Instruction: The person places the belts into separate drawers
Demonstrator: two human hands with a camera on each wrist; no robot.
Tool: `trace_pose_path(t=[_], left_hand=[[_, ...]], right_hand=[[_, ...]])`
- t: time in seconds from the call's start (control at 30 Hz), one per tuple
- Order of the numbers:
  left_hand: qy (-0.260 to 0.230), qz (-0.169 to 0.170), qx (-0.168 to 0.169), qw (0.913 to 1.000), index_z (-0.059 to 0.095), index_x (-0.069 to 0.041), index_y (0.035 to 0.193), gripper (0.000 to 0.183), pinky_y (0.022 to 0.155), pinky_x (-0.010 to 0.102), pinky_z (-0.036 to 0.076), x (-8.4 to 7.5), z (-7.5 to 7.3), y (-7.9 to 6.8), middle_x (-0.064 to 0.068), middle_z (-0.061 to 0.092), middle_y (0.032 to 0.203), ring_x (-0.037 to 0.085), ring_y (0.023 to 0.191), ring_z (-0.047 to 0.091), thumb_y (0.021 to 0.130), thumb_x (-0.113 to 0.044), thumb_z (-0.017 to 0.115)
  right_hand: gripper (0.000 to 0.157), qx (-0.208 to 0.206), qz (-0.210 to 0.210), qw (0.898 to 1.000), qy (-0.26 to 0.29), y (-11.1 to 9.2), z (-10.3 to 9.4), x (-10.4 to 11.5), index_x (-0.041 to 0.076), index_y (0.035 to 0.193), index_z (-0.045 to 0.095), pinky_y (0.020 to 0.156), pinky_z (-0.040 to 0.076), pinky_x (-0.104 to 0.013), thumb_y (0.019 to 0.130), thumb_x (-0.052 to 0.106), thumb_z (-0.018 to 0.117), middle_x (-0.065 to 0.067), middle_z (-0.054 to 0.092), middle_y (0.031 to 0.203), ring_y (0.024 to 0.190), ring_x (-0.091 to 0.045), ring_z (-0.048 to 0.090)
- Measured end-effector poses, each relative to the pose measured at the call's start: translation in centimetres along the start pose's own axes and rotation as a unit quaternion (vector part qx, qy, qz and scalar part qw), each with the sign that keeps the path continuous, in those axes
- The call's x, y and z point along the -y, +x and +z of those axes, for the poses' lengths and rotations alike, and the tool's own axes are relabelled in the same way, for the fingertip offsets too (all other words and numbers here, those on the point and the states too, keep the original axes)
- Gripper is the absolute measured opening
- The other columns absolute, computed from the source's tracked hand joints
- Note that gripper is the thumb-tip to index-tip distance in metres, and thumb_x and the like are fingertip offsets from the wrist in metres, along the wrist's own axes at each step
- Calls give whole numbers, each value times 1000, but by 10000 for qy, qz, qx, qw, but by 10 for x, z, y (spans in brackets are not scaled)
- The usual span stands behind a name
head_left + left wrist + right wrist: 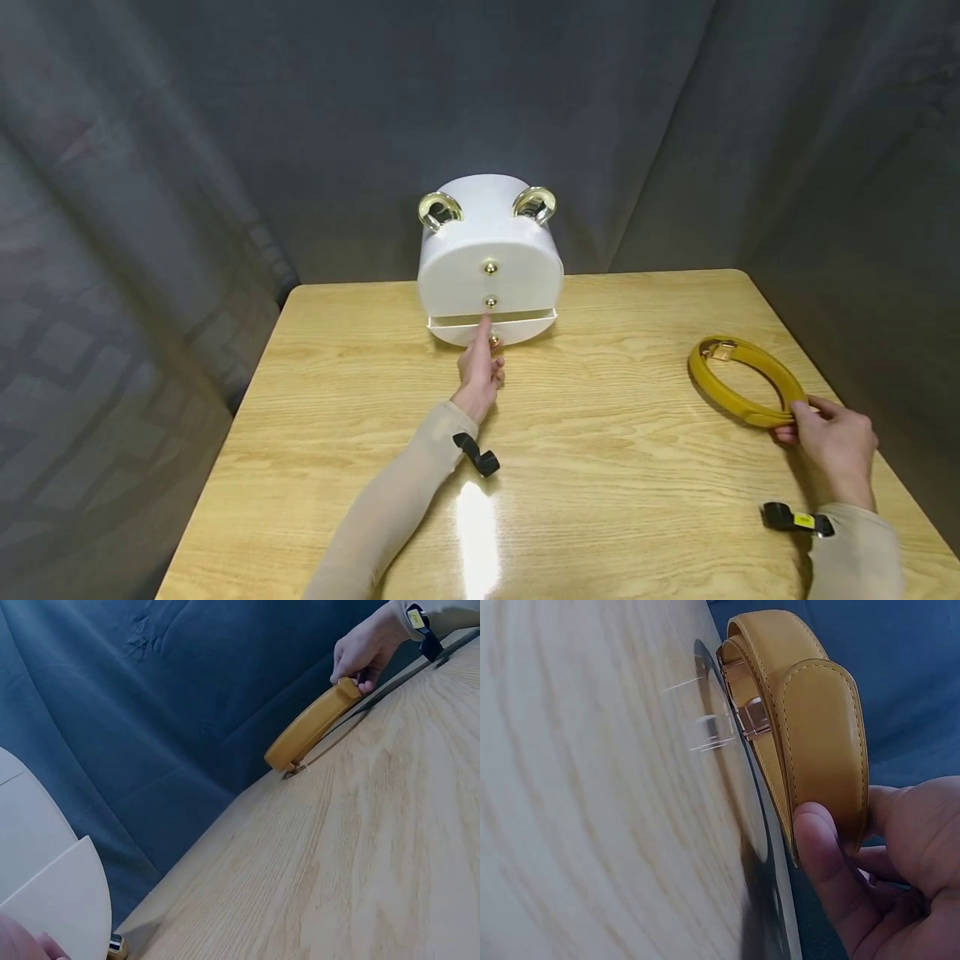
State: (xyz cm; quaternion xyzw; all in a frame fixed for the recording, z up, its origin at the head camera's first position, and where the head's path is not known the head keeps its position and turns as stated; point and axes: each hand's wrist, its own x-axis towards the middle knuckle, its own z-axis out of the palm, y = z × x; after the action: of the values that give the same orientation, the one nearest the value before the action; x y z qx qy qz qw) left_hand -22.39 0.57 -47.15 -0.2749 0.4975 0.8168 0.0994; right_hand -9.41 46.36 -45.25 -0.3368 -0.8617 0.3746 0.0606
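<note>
A white round-topped drawer box (489,279) stands at the far middle of the table, with two gold rings on top and gold knobs in front. Its bottom drawer (450,332) is slid partly out. My left hand (480,367) reaches to that drawer, one straight finger over its front edge beside the bottom knob (494,341), the other fingers loosely bent. At the right, my right hand (836,437) pinches a coiled yellow belt (727,398) between thumb and fingers. The belt's gold buckle (756,716) shows inside the loop. The held end is raised; the far end is low over the wood.
The wooden table (600,467) has its right edge close by the right hand. Dark grey curtains (480,100) hang behind the table and at both sides. Black camera straps sit on both wrists.
</note>
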Motion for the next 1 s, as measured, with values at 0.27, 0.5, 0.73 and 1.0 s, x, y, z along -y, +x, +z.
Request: trace_pose_path(t=[0.27,0.5,0.73,1.0], left_hand=[[143,15,122,9998,69,-19,101,52,50,15,37,3,-4,-4,-6,72,105,1,60,51,86,-68,79],[269,28,211,9994,67,-19,97,48,48,14,36,5,-8,-8,-7,70,100,1,59,49,90,-66,75],[280,-44,187,9994,68,-19,94,49,47,14,37,7,-9,-9,-8,72,97,0,56,50,87,-67,77],[437,-53,251,9987,69,-16,96,52,46,14,37,11,-12,-13,-5,73,108,0,55,49,88,-68,76]], right_hand=[[59,118,33,9998,135,-5,-1,6,-7,159,38,50,58,-22,111,27,45,10,59,71,46,2,64],[59,150,-47,9998,116,-7,1,11,-10,157,39,48,57,-22,111,26,45,14,58,65,45,3,63],[61,247,-165,9990,341,-9,1,13,-11,157,39,51,58,-22,111,28,46,21,56,65,48,4,64],[61,253,-301,9985,380,-12,1,17,-10,156,41,52,58,-20,110,28,47,25,55,65,49,5,64]])
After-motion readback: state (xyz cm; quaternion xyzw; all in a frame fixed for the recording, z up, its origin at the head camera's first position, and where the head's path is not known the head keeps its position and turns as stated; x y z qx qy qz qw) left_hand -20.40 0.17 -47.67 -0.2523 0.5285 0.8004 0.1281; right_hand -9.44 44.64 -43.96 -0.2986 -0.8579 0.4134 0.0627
